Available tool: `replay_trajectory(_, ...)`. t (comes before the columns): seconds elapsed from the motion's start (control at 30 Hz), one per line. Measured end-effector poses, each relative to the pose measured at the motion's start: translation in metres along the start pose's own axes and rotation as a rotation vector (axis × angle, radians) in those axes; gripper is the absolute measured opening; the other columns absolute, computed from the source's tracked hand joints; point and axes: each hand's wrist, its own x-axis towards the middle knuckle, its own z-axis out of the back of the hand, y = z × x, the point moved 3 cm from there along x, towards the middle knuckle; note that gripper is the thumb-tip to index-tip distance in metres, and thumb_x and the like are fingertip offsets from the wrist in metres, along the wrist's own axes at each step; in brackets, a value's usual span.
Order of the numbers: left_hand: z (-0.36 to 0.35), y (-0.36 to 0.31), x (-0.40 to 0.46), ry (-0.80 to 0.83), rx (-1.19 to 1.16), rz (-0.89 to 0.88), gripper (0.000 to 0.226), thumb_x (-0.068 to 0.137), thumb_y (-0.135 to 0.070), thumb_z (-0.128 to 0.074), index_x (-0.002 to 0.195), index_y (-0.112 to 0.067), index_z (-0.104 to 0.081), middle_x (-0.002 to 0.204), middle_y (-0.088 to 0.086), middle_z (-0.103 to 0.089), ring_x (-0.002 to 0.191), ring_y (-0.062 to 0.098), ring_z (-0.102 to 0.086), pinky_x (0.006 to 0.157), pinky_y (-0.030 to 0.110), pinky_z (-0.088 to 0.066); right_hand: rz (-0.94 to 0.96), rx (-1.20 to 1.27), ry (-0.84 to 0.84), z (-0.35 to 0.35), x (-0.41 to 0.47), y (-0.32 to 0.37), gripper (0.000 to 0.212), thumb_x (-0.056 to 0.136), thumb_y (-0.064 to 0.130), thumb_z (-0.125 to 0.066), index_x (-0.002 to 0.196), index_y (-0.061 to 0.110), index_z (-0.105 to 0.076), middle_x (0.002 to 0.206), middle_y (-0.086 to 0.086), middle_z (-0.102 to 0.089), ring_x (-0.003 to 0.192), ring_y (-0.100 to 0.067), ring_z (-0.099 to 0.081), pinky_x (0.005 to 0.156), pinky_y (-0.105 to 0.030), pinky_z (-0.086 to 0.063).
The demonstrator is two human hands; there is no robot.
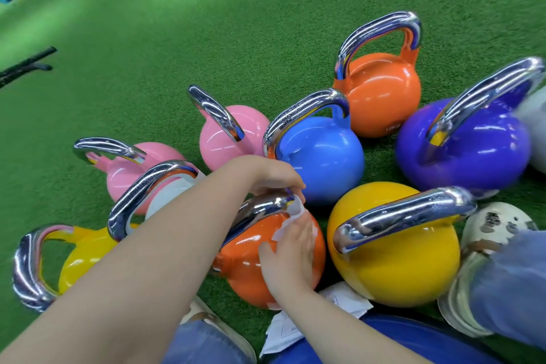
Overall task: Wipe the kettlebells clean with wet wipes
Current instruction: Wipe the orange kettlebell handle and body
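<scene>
Near orange kettlebell on green turf, low in the centre of the cluster, chrome handle tilted up toward the left. White wet wipe draped from the handle's far end down the bell's right shoulder. Right hand spread flat over the wipe, fingers straight, pressing it to the orange surface — nothing clasped. Left hand reaching across from the left, fingers curled over the top of the handle, pinching at the wipe's upper edge.

Just beyond, touching or nearly so: blue kettlebell. To its right a purple kettlebell, behind it a second orange kettlebell. Large yellow kettlebell just beside the near orange one on the right. On the left, a white kettlebell partly hidden behind the left forearm, two pink kettlebells beyond, and a smaller yellow kettlebell at the far left.

White crumpled sheets on the turf at the bottom — used wipes or a packet, unclear. Denim-clad legs and pale shoes at lower right and lower centre.
</scene>
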Motion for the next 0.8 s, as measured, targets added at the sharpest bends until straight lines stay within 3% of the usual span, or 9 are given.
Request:
replay_trajectory(0.1, 0.003, 0.005, -0.001, 0.046, -0.073, 0.021, 0.035, 0.099, -0.026, -0.036, 0.107, -0.007, -0.065, 0.093, 0.008, -0.065, 0.084, 0.021, -0.058, 0.082, 0.03, -0.047, 0.01, 0.0, -0.043, 0.004, 0.005, 0.002, 0.079, 0.084, 0.023, -0.053, 0.146, 0.001, -0.01, 0.154, -0.012, -0.015, 0.144, -0.023, -0.01, 0.118, -0.032, -0.007)
replay_trajectory(0.2, 0.006, 0.004, -0.002, 0.062, -0.082, 0.06, 0.037, 0.099, -0.03, -0.037, 0.102, -0.003, -0.062, 0.095, 0.013, -0.062, 0.079, 0.023, -0.058, 0.077, 0.031, -0.048, -0.034, -0.011, -0.072, 0.017, 0.025, -0.007, 0.041, 0.076, 0.024, -0.059, 0.11, 0.004, -0.048, 0.119, -0.011, -0.05, 0.124, -0.03, -0.039, 0.111, -0.035, -0.024)
replay_trajectory(0.23, 0.006, 0.003, -0.002, 0.053, -0.078, 0.075, 0.037, 0.099, -0.032, -0.037, 0.096, -0.004, -0.061, 0.093, 0.014, -0.06, 0.075, 0.022, -0.057, 0.076, 0.031, -0.047, -0.051, -0.015, -0.046, 0.02, 0.031, -0.009, 0.036, 0.072, 0.029, -0.059, 0.101, 0.009, -0.049, 0.109, -0.007, -0.052, 0.119, -0.031, -0.042, 0.11, -0.035, -0.024)
replay_trajectory(0.3, 0.006, 0.0, -0.003, 0.06, -0.074, 0.088, 0.037, 0.099, -0.035, -0.037, 0.094, -0.004, -0.058, 0.097, 0.016, -0.057, 0.074, 0.023, -0.056, 0.079, 0.034, -0.046, -0.079, 0.016, 0.008, 0.021, 0.041, -0.011, 0.05, 0.062, 0.04, -0.052, 0.104, 0.014, -0.05, 0.108, -0.004, -0.054, 0.119, -0.031, -0.043, 0.11, -0.037, -0.023)
replay_trajectory(0.37, 0.006, -0.001, -0.003, 0.049, -0.057, 0.087, 0.039, 0.099, -0.034, -0.036, 0.095, -0.002, -0.058, 0.094, 0.015, -0.059, 0.073, 0.022, -0.056, 0.077, 0.032, -0.046, -0.082, 0.049, -0.002, 0.02, 0.042, -0.009, 0.058, 0.055, 0.042, -0.047, 0.106, 0.016, -0.051, 0.108, -0.005, -0.054, 0.113, -0.029, -0.047, 0.102, -0.04, -0.037)
replay_trajectory(0.43, 0.005, 0.0, -0.005, -0.006, -0.025, 0.083, 0.037, 0.099, -0.03, -0.037, 0.086, -0.004, -0.059, 0.08, 0.009, -0.061, 0.067, 0.017, -0.056, 0.067, 0.026, -0.047, -0.054, 0.087, -0.05, 0.018, 0.036, -0.008, 0.049, 0.055, 0.037, -0.05, 0.1, 0.017, -0.051, 0.099, -0.002, -0.054, 0.102, -0.026, -0.051, 0.089, -0.04, -0.045)
replay_trajectory(0.53, 0.005, 0.009, -0.007, -0.036, -0.04, 0.032, 0.03, 0.098, -0.024, -0.041, 0.084, -0.005, -0.06, 0.078, 0.007, -0.062, 0.067, 0.017, -0.058, 0.066, 0.024, -0.048, 0.032, 0.143, -0.099, 0.021, 0.025, -0.003, 0.055, 0.064, 0.013, -0.06, 0.119, 0.017, -0.048, 0.095, 0.003, -0.053, 0.099, -0.023, -0.053, 0.087, -0.035, -0.046)
replay_trajectory(0.67, 0.002, 0.02, -0.017, 0.033, -0.045, -0.075, 0.038, 0.095, -0.031, -0.044, 0.096, 0.0, -0.066, 0.092, 0.012, -0.069, 0.083, 0.024, -0.065, 0.082, 0.034, -0.051, 0.113, 0.147, -0.099, 0.022, 0.016, 0.005, 0.072, 0.064, 0.005, -0.057, 0.133, 0.013, -0.04, 0.118, -0.001, -0.053, 0.109, -0.022, -0.054, 0.092, -0.031, -0.044)
replay_trajectory(0.8, 0.004, 0.03, -0.033, -0.036, -0.116, -0.132, 0.028, 0.09, -0.023, -0.049, 0.094, -0.002, -0.068, 0.099, 0.014, -0.07, 0.096, 0.029, -0.066, 0.094, 0.039, -0.049, 0.121, 0.053, -0.053, 0.023, 0.003, 0.015, 0.08, 0.069, 0.011, -0.055, 0.142, 0.005, -0.024, 0.145, -0.01, -0.034, 0.135, -0.027, -0.032, 0.109, -0.036, -0.031)
